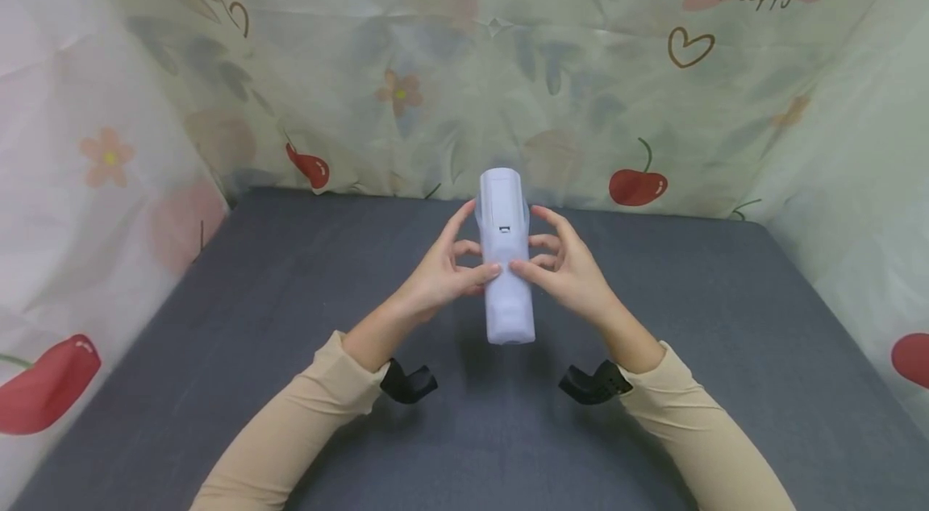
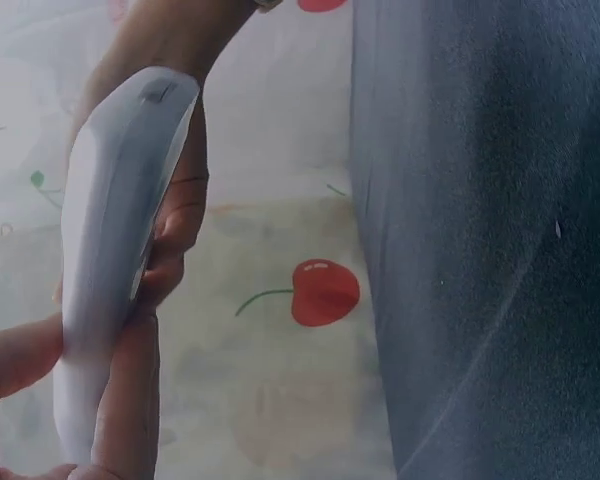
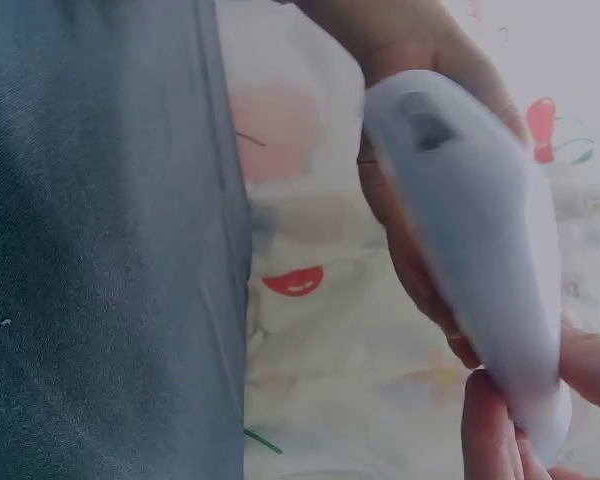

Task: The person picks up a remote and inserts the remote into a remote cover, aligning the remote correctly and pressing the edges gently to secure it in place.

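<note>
A white, long remote control [image 1: 510, 305] is held up above the dark table, its back with the battery cover [image 1: 501, 201] and small latch facing the head camera. My left hand [image 1: 438, 273] grips its left side, thumb on the back and fingers behind the edge. From the right side my right hand [image 1: 573, 273] holds it the same way, the two thumb tips close together. In the left wrist view the remote control [image 2: 120, 220] shows edge-on between thumb and fingers. The right wrist view shows the remote control [image 3: 480, 230] slanted, with a dark spot at its near end. Its front face is hidden in the head view.
The dark grey table [image 1: 290, 317] spreads under both arms. A printed curtain [image 1: 464, 92] with cherries and flowers hangs behind it and along both sides. Black straps [image 1: 410, 382] stick out from the wrists at the sleeve cuffs.
</note>
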The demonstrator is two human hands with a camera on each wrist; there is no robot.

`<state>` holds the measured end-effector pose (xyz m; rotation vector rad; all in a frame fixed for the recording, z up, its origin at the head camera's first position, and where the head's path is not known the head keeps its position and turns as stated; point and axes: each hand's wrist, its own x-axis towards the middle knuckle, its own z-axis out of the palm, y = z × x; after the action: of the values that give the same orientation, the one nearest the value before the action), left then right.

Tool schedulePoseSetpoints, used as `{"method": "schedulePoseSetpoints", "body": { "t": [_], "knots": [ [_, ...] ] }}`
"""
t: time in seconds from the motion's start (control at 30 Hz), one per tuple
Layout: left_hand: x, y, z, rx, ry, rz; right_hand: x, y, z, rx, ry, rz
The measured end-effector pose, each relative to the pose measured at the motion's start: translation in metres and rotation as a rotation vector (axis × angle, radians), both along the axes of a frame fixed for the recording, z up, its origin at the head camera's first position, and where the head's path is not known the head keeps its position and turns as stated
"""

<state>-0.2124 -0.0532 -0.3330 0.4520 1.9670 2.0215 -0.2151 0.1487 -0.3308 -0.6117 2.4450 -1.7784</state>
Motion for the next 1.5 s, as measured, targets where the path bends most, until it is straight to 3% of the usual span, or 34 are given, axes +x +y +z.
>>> {"method": "schedulePoseSetpoints", "body": {
  "t": [0.23, 0.5, 0.77, 0.97, 1.3, 1.5],
  "knots": [
    [-0.002, -0.002, -0.001, -0.072, 0.074, -0.026, 0.002, -0.001, 0.002, 0.083, -0.026, 0.017],
    [-0.004, -0.002, 0.001, -0.179, 0.183, -0.042, 0.002, -0.001, -0.003, 0.065, -0.014, 0.033],
    [-0.003, -0.001, 0.001, -0.210, 0.179, -0.010, 0.002, -0.002, -0.002, 0.084, -0.028, 0.021],
    [-0.007, -0.003, 0.000, -0.220, 0.227, 0.016, 0.001, -0.002, -0.003, 0.084, -0.024, 0.046],
    [-0.017, -0.011, 0.003, -0.208, 0.251, -0.047, 0.005, -0.001, -0.005, 0.120, -0.038, 0.131],
    [-0.017, -0.009, 0.005, -0.206, 0.248, -0.013, 0.006, -0.003, -0.005, 0.085, -0.026, 0.109]
  ]
}}
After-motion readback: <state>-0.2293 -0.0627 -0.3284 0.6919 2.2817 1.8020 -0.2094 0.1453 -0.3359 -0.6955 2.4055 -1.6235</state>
